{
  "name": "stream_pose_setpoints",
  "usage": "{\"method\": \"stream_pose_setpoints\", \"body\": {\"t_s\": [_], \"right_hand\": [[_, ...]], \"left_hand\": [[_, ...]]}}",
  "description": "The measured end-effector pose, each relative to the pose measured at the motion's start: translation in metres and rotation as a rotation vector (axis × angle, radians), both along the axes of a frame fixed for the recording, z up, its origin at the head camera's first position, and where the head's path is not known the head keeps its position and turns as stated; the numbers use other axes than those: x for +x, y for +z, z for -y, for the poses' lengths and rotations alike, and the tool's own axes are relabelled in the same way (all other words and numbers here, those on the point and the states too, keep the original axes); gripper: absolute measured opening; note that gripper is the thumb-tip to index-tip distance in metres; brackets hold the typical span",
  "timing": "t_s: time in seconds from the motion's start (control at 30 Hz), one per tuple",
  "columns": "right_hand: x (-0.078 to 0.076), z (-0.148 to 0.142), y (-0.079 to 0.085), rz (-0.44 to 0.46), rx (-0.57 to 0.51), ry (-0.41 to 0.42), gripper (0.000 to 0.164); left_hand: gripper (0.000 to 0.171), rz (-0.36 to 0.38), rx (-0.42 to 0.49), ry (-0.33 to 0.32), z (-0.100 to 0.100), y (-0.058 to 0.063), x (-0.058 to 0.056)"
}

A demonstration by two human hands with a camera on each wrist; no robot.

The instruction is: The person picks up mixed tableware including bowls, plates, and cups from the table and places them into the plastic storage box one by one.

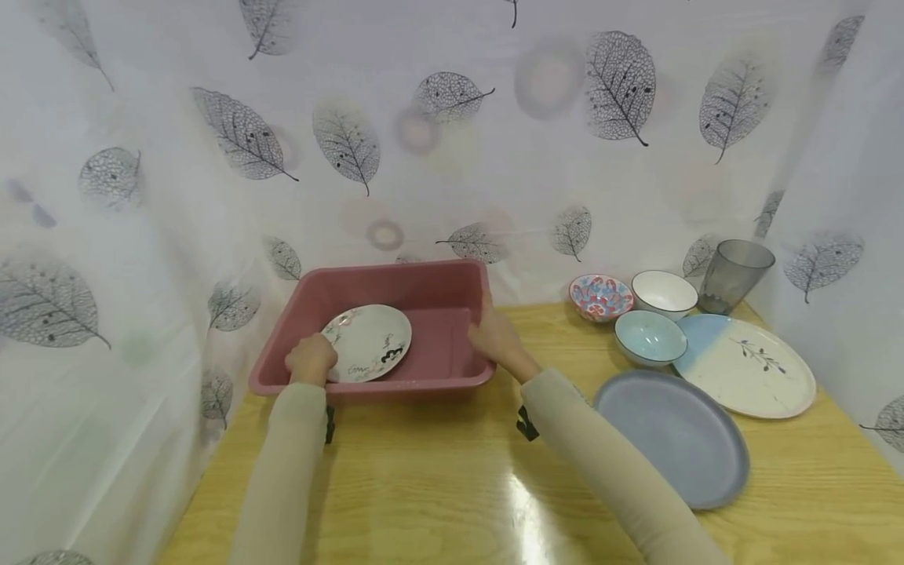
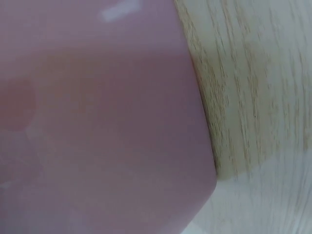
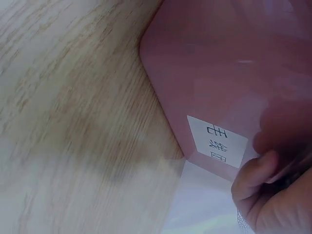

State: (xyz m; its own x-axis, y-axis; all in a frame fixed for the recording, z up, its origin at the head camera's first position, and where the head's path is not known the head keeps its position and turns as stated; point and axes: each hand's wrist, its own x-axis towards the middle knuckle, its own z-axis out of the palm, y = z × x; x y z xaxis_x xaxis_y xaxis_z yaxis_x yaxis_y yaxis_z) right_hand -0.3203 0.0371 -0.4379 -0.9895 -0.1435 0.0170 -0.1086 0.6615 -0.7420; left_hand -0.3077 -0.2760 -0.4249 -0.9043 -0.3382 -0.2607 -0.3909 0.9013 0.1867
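A pink plastic bin (image 1: 441, 386) stands on the wooden table. Inside it lies a white plate (image 1: 363, 345) with dark lettering, close behind the front wall. My left hand (image 1: 311, 359) reaches over the front rim and holds the plate's left edge, fingers curled. In the left wrist view only the bin's outer wall (image 2: 126, 126) shows, with that hand out of sight. At the right wall, my right hand (image 1: 494, 333) grips the bin's rim. Its bent fingers appear in the right wrist view beside a white label (image 3: 217, 141) with handwritten characters.
Right of the bin are a red and blue patterned bowl (image 1: 600, 298), a white bowl (image 1: 664, 292), a pale blue bowl (image 1: 650, 337) and a grey translucent cup (image 1: 734, 275). A blue-and-cream plate (image 1: 759, 369) and a grey plate (image 1: 674, 435) lie nearer. Leaf-print sheeting (image 1: 452, 180) hangs behind.
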Motion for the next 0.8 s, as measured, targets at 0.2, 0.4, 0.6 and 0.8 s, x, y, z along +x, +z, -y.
{"method": "stream_pose_setpoints", "body": {"t_s": [0.2,0.4,0.6,0.8], "right_hand": [[-0.002,-0.011,0.01,0.013,0.014,0.061,0.071],[0.002,-0.031,0.032,-0.028,0.043,0.052,0.063],[0.007,-0.065,0.048,-0.023,-0.016,0.068,0.063],[0.018,-0.106,0.064,0.057,-0.016,0.068,0.065]], "left_hand": [[0.035,-0.05,0.002,-0.01,0.004,0.0,-0.003],[0.033,-0.155,0.058,-0.004,0.01,0.003,-0.006],[0.042,-0.243,0.154,-0.001,0.006,0.016,-0.006],[0.053,-0.326,0.271,-0.03,-0.005,0.033,-0.001]]}}
